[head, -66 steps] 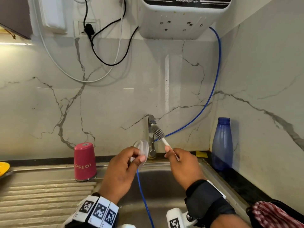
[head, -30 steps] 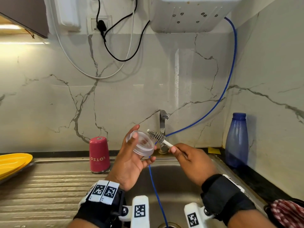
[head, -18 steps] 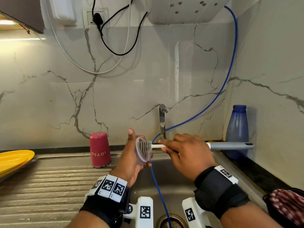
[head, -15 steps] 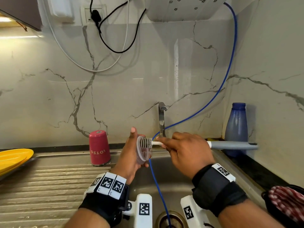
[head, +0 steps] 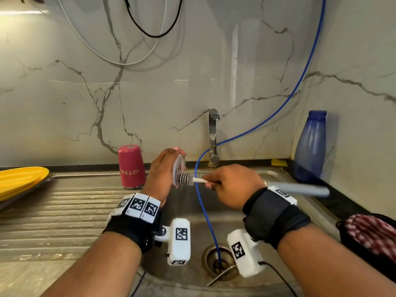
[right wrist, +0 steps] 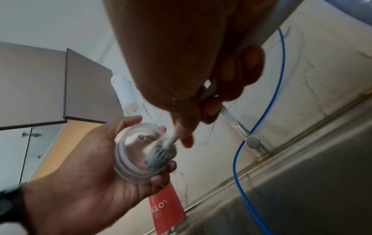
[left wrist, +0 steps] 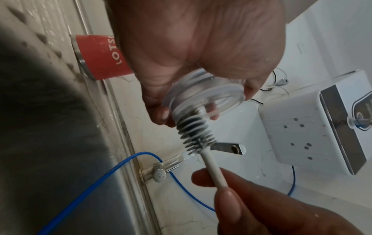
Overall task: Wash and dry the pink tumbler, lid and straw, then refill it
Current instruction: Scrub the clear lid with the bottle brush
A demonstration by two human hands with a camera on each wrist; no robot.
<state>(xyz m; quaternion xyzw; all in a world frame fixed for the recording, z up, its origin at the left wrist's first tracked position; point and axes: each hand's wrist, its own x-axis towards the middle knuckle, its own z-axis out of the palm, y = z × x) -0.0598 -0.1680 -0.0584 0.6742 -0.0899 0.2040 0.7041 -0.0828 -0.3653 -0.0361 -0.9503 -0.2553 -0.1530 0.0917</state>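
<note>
The left hand (head: 160,174) gripped the clear lid (right wrist: 138,152) by its rim, hollow side facing the brush. The right hand (head: 231,185) pinched the bottle brush (left wrist: 193,128) handle, bristles pressed inside to scrub.

Since two seconds ago you have turned the lid (head: 179,169) edge-on in your left hand (head: 162,176) and swung the brush (head: 188,179) level, bristles pressed into it, below the tap (head: 213,138).
</note>
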